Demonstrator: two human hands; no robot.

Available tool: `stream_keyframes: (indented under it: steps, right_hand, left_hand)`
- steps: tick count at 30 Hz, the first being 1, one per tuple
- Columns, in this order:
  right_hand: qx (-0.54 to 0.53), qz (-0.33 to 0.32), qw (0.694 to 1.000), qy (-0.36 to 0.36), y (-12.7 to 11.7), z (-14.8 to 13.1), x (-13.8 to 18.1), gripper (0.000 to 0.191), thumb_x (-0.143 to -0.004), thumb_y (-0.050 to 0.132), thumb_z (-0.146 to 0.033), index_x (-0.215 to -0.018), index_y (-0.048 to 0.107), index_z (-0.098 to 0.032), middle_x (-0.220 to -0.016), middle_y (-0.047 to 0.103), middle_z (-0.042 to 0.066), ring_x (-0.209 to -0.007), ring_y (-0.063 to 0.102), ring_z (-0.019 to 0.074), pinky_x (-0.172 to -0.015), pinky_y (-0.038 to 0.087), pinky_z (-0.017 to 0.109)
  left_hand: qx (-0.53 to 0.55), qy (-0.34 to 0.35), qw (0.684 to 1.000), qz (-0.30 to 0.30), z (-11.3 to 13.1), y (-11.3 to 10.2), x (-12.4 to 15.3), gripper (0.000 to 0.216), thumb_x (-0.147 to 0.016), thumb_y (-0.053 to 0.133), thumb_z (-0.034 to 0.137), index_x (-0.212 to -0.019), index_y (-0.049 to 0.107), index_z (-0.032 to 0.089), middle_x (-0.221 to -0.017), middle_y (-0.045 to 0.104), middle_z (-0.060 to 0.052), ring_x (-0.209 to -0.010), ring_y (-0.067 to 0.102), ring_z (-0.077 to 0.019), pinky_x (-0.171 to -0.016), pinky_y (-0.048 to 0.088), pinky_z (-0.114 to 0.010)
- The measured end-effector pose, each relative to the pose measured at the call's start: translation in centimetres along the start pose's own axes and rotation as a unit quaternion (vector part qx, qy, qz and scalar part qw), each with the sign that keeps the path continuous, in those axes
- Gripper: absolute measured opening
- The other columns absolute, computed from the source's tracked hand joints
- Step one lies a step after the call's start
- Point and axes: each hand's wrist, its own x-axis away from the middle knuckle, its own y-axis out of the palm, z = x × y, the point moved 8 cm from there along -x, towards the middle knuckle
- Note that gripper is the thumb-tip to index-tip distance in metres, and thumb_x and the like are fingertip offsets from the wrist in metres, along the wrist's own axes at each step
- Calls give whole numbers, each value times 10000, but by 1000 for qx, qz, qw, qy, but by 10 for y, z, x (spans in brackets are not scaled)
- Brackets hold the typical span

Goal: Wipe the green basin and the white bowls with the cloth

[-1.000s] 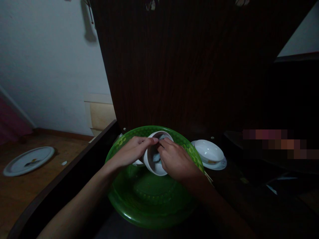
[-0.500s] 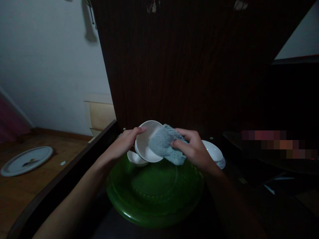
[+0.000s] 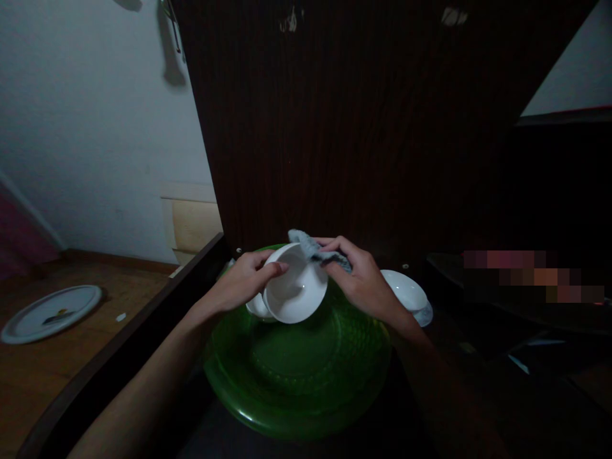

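Observation:
A white bowl (image 3: 301, 293) is tilted over a wide green basin (image 3: 296, 408), its inside facing me. My left hand (image 3: 251, 274) grips the bowl's left side, thumb over the rim. In my right hand (image 3: 356, 271) a grey-blue cloth (image 3: 306, 242) is pinched and folded over the bowl's upper right rim. Part of the cloth and the right fingertips are hidden behind the bowl. Another white bowl (image 3: 258, 309) rests in the basin, partly covered by the held one. Beyond my right wrist stands a further white bowl (image 3: 406, 290) on a patterned dish (image 3: 424, 315).
A dark wooden panel (image 3: 335, 127) rises behind the basin. A dark raised edge (image 3: 129, 325) runs along the left. On the wooden floor (image 3: 29, 382) lies a pale round lid-like disc (image 3: 71, 303) with something dark on it. Dark furniture (image 3: 478, 274) stands at right.
The cloth has moved from the bowl's inside to its upper right rim and is now folded over it. The bowl has shifted slightly down and right, and the left thumb lies further over its rim.

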Motion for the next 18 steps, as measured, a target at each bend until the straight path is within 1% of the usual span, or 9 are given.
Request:
stream_keyframes:
  steps: [2,3,5,6,8,10,12,15,18]
  right_hand:
    - [-48,-61,997,-3,10,1,2,153,-882,644,-287,-1013,596,-227,-1307,641,77,-1216,593,236,-1037,444,408]
    - [-80,-75,994,3,11,2,3,205,-901,638,-342,-1070,589,-237,-1323,632,79,-1231,588,241,-1045,448,419]
    - [-142,-82,986,18,9,4,4,293,-966,543,-438,-1200,561,-263,-1338,627,75,-1232,595,238,-1042,470,426]
    - [-158,-84,984,22,7,5,5,325,-994,487,-453,-1261,542,-276,-1349,623,72,-1234,598,235,-1042,477,429]
    - [-128,-98,987,10,9,2,5,381,-1005,481,-432,-1357,508,-291,-1396,599,69,-1258,586,240,-1071,466,446]
    - [-48,-111,992,-30,13,-4,5,422,-993,525,-357,-1407,499,-280,-1447,563,70,-1312,545,249,-1125,423,468]
    - [16,-106,991,-82,18,-10,4,437,-1001,500,-272,-1437,493,-259,-1478,536,75,-1365,495,237,-1173,373,474]
    - [34,-98,983,-150,21,-19,6,450,-1014,440,-194,-1459,482,-248,-1492,522,72,-1397,462,203,-1192,365,455]
    - [57,-102,975,-191,21,-27,10,503,-995,455,-144,-1487,445,-248,-1500,512,71,-1405,454,197,-1191,377,450]
  left_hand:
    - [-45,43,998,-9,7,0,1,434,-828,590,450,-1127,704,157,-1009,747,-59,-883,674,-246,-736,497,-298]
    - [-66,61,996,-3,10,-2,2,457,-828,594,444,-1175,688,162,-1061,743,-65,-920,675,-253,-769,503,-311]
    - [-100,89,991,11,14,-5,4,501,-824,602,436,-1241,657,163,-1128,735,-79,-979,674,-267,-833,509,-344]
    - [-115,99,988,20,16,-6,5,519,-817,607,434,-1256,647,159,-1143,732,-88,-996,673,-274,-855,509,-361]
    - [-141,117,983,33,19,-6,7,542,-794,624,420,-1261,639,147,-1158,730,-102,-1006,673,-282,-877,512,-384]
    - [-161,139,977,34,24,-4,9,558,-766,643,387,-1267,633,142,-1155,731,-103,-988,677,-274,-874,518,-383]
    - [-172,165,971,29,30,0,12,567,-742,656,350,-1269,629,141,-1150,733,-97,-962,681,-258,-861,525,-368]
    - [-175,193,965,22,36,4,15,599,-717,661,330,-1281,613,134,-1136,734,-95,-920,683,-241,-840,536,-356]
    - [-173,199,964,16,38,5,18,633,-692,674,317,-1291,599,124,-1100,736,-87,-880,681,-230,-817,542,-346]
